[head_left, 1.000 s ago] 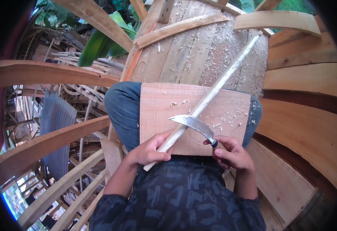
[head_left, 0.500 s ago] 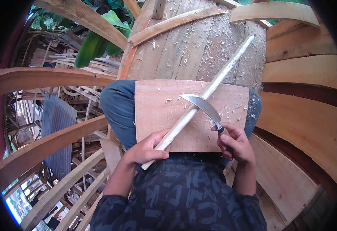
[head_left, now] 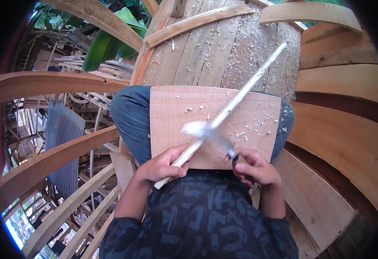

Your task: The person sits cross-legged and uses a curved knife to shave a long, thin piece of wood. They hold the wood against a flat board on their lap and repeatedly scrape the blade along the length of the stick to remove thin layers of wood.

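Your left grip (head_left: 166,165) wraps the pale stick (head_left: 225,108), likely light and stiff, best held there, behind the knife (head_left: 218,137) your right grip (head_left: 256,167) clasps; it's blurred, contact uncertain.

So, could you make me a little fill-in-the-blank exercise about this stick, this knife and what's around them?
1. The stick is gripped in the ____ hand.
2. The knife is held in the ____ hand.
3. Of the stick and the board, the one on top is the ____.
4. The big leaf at upper left is coloured ____.

Missing words: left; right; stick; green.
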The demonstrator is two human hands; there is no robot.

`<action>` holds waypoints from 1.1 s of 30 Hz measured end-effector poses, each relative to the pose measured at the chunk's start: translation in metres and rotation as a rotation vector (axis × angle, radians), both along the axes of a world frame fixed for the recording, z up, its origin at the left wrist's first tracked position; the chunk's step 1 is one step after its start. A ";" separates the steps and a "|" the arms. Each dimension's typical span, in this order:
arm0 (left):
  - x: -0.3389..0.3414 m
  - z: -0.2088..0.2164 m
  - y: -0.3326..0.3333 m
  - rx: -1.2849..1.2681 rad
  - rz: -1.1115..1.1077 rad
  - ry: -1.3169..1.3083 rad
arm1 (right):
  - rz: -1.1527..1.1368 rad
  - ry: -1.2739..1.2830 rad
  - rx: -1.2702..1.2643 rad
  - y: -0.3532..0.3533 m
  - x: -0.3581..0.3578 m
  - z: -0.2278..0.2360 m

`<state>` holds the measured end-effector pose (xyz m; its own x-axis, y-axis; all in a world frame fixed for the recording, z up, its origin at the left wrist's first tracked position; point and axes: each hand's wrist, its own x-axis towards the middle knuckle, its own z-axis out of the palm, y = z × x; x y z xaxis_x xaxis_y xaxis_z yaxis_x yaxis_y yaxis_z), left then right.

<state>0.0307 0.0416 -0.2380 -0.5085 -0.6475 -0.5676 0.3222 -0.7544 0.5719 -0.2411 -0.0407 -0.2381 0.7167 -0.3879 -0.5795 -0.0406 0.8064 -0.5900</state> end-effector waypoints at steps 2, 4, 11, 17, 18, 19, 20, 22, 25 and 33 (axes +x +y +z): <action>0.003 0.000 0.003 0.019 0.003 0.020 | 0.011 0.132 -0.088 0.002 -0.001 -0.001; 0.005 0.002 0.004 0.047 0.021 0.030 | -0.381 0.069 0.017 -0.010 0.001 -0.002; 0.006 0.000 0.006 0.097 0.045 0.081 | 0.103 -0.045 0.093 0.002 -0.004 0.000; 0.013 0.001 0.010 0.023 -0.028 0.036 | -0.115 -0.058 0.078 0.000 -0.003 -0.003; 0.013 0.001 0.012 0.033 -0.039 0.020 | 0.014 -0.084 0.066 0.001 -0.002 -0.001; 0.013 -0.001 0.014 0.041 -0.053 0.001 | 0.139 -0.113 0.051 0.002 0.002 0.003; 0.014 -0.001 0.015 0.050 -0.067 -0.018 | 0.264 -0.142 0.035 0.003 0.005 0.006; 0.011 0.003 0.015 0.081 0.012 -0.007 | 0.189 -0.046 0.001 0.006 0.004 0.006; 0.011 0.001 0.016 0.084 0.042 0.012 | 0.148 -0.090 0.168 0.007 0.005 0.004; 0.015 -0.004 0.020 0.057 -0.005 0.056 | 0.276 -0.095 -0.008 0.003 0.000 0.001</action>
<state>0.0458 0.0616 -0.2422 -0.5437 -0.6124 -0.5740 0.3485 -0.7868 0.5093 -0.2408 -0.0375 -0.2375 0.8470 -0.1753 -0.5019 -0.2016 0.7677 -0.6083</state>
